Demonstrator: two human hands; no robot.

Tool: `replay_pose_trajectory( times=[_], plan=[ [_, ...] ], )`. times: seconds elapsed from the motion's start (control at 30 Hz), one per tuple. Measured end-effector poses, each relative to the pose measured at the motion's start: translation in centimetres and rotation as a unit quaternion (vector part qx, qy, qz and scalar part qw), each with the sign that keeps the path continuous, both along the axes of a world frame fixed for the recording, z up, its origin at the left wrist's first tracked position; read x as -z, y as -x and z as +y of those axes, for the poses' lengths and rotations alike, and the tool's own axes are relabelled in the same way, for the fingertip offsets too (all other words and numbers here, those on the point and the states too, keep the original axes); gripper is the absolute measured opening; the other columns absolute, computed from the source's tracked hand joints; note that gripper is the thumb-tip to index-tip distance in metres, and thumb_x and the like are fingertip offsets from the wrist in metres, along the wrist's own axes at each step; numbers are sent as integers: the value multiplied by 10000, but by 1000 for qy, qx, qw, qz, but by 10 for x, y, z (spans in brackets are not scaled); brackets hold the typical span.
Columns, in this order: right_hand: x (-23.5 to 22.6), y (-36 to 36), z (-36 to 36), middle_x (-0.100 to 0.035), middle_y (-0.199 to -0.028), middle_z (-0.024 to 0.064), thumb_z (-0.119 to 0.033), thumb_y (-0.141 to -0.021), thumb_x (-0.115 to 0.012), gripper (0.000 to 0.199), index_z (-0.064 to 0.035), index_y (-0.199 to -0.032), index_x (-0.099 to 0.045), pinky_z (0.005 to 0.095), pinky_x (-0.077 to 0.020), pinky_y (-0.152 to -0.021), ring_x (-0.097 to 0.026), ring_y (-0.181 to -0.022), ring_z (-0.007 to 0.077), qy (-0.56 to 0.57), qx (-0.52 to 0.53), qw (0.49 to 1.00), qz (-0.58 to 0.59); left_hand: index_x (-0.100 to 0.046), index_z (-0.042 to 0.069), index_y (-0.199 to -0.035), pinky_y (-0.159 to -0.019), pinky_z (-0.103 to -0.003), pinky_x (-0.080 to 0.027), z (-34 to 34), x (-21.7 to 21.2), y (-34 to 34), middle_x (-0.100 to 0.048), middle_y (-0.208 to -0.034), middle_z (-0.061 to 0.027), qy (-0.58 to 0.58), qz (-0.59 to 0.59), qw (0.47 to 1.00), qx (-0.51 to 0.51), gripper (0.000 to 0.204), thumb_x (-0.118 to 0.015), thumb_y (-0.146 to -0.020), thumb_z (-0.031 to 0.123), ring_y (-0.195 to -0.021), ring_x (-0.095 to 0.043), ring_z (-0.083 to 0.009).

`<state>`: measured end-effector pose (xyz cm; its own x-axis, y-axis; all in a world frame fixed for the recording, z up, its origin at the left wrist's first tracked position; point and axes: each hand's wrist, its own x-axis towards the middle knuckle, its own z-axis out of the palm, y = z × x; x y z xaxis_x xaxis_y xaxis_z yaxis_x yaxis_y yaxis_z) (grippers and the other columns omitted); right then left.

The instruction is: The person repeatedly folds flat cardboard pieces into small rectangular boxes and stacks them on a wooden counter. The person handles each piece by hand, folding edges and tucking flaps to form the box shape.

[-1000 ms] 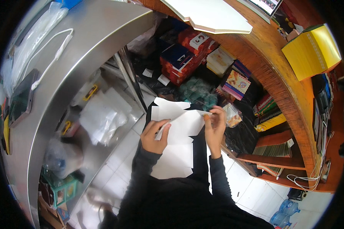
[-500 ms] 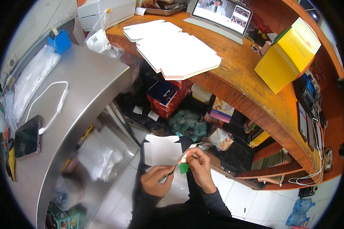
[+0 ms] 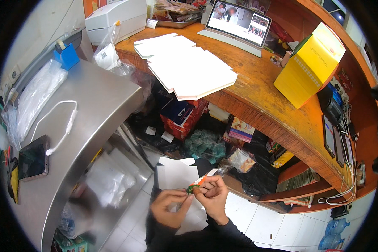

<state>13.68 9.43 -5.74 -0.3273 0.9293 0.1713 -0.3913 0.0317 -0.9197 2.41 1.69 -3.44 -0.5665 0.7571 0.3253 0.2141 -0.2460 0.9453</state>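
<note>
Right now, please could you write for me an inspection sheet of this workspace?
Surfaces: wooden desk has a worn top; metal counter stands at left.
Job's things: white card lies over the lap, orange and green print near the fingers; stacked white sheets overhang the desk edge.
Clutter: yellow box on the desk; phone and plastic bags on the counter.
Hands: right hand pinches the printed part; left hand is close, grip unclear.
Cables: white cable runs to the phone; loose cables at right.
Surroundings: tablet lit; white machine behind; blue bottles at lower right.
</note>
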Motion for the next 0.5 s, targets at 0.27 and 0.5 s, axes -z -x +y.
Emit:
replay_pose_trajectory(
  times=[0.27,0.5],
  plan=[
    [-7,17,-30,-605,-1111,192,138,-737,-732,442,64,-1151,-596,299,-554,-864,-668,-982,224,-189,102,976,-42,-662,17,-778,-822,-332,-527,-5,-6,2,-640,-882,-114,-30,-37,999,-19,145,-779,-741,-60,-926,-678,-249],
    [-17,28,-41,-616,-1051,155,137,-681,-748,385,19,-1046,-711,303,-555,-794,-675,-933,252,-267,148,948,-94,-612,-4,-726,-804,-310,-515,-12,-8,6,-584,-849,-96,-47,-85,994,-48,159,-729,-762,-105,-903,-669,-241]
  ],
)
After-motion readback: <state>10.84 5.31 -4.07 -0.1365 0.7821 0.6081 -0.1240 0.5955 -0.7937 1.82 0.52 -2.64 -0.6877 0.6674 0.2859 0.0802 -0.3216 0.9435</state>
